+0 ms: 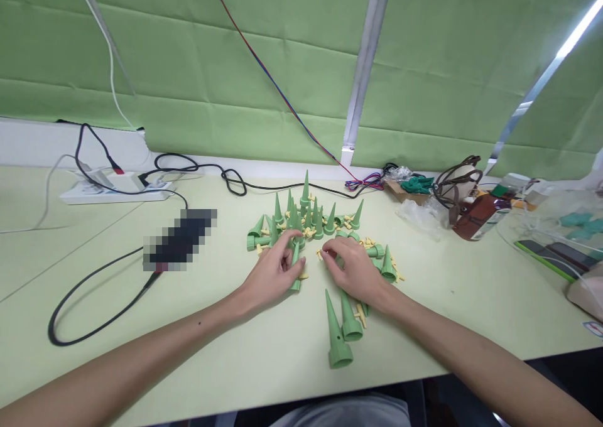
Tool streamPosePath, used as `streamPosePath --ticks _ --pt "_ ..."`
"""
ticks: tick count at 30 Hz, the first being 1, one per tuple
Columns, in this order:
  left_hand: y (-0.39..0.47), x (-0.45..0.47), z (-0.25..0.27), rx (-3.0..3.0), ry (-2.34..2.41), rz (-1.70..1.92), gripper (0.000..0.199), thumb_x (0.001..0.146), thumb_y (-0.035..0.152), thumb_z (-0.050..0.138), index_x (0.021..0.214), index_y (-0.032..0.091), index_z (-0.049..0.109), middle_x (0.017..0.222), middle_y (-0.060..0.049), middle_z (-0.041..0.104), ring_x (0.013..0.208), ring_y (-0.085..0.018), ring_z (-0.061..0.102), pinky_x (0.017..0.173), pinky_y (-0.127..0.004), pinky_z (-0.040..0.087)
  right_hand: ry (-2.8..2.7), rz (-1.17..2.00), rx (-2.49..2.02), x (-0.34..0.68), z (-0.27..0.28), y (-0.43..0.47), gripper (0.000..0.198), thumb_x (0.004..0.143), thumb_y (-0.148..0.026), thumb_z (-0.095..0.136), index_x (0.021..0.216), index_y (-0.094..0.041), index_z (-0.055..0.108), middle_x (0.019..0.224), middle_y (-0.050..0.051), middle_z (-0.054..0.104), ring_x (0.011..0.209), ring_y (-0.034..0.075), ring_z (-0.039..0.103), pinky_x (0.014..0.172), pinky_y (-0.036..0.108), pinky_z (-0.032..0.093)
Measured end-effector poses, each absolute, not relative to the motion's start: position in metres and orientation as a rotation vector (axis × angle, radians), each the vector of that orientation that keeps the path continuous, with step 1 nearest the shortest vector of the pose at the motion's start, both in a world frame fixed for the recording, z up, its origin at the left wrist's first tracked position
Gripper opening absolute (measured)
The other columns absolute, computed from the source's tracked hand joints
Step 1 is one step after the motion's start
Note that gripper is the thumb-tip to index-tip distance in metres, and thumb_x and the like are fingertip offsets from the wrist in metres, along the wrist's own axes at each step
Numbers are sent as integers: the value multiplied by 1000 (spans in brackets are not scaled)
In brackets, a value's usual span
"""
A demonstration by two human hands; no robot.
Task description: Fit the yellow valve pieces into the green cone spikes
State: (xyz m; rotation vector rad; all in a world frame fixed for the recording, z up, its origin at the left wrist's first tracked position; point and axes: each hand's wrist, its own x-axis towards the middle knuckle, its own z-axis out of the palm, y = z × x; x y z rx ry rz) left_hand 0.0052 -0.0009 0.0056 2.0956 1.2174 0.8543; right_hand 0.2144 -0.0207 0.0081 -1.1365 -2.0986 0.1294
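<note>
1. Head view: the left hand [276, 267] is partly closed, its thumb lying across a green spike [296, 281] held between thumb and curled fingers; a bit of yellow shows beside the spike, just past the thumb.
2. The right hand [348, 264] is bent over the tabletop [226, 377], thumb and forefinger close together. A small yellow piece [319, 254] shows at the fingertips; whether they grip it or only touch it, I cannot tell.
3. Beyond the hands, at the middle of the tabletop, is a cluster of green spikes [318, 224], many upright on their wide ends, with yellow pieces scattered among them.
4. Next to the right hand, on its outer side, an upright spike [387, 265] has more yellow bits around it.
5. Nearer the person, a front spike [337, 336] lies on its side, wide end toward the person. Just beside it lies a second spike [349, 320], with a yellow T-shaped piece [360, 315] close by.
6. Well to the left are a dark object [181, 238] hidden by pixel blocks and a white power strip [94, 194]; far right, a reddish-brown bottle [480, 216] leans.
</note>
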Motion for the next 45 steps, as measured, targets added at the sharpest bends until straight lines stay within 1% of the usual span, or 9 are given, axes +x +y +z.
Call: streamPosePath --ticks 3,5,7,14,21,27,35,39,45 --pt "1 5 5 2113 1241 807 23 90 36 54 104 20 63 54 8 39 51 -12 39 52 -23 29 -2106 137 -1137 214 9 -21 12 96 -15 51 90 -18 60 81 4 64 78 20 58 82 35 44" --pt "1 5 5 2117 1251 781 21 90 36 53 90 19 66 51 7 38 50 -11 37 52 -24 28 -2112 145 -1140 214 9 -22 12 97 -14 51 90 -18 60 81 4 64 78 19 58 82 35 44" --pt "1 6 6 2129 1249 756 24 91 36 52 87 20 68 49 7 38 49 -11 36 53 -24 27 -2120 147 -1147 213 9 -22 12 97 -14 51 90 -18 60 81 3 63 78 19 58 82 34 43" --pt "-1 7 7 2165 1263 739 28 94 39 50 84 20 68 49 7 44 48 -11 39 54 -25 28 -2135 151 -1163 212 10 -23 12 96 -13 51 90 -18 60 82 4 64 78 19 58 81 34 43" --pt "5 3 6 2169 1315 902 32 96 45 48 92 20 68 52 5 49 50 -12 42 53 -25 31 -2133 125 -1158 213 9 -22 12 97 -14 50 92 -18 60 84 4 63 81 20 58 82 36 44" --pt "11 -2 8 2243 1314 889 27 96 39 49 97 19 68 58 4 56 53 -14 50 54 -26 35 -2133 100 -1200 214 10 -24 11 96 -15 53 100 -17 63 98 9 63 97 25 57 88 40 48" --pt "8 0 6 2355 1281 941 20 95 29 50 93 19 68 73 0 67 65 -16 60 62 -27 42 -2170 134 -1213 215 6 -22 26 95 -15 53 119 -18 63 120 12 66 116 27 57 102 44 47" --pt "8 1 7 2395 1222 952 20 93 24 50 90 18 68 81 -2 69 72 -16 62 65 -27 45 -2227 169 -1202 215 5 -21 31 95 -16 54 124 -17 62 124 12 66 120 27 58 104 43 47" --pt "6 2 9 2404 1209 914 20 93 23 50 89 17 68 82 -3 70 72 -17 62 66 -28 45 -2260 184 -1214 215 6 -21 30 95 -15 54 124 -15 63 125 12 67 118 27 59 102 42 47"
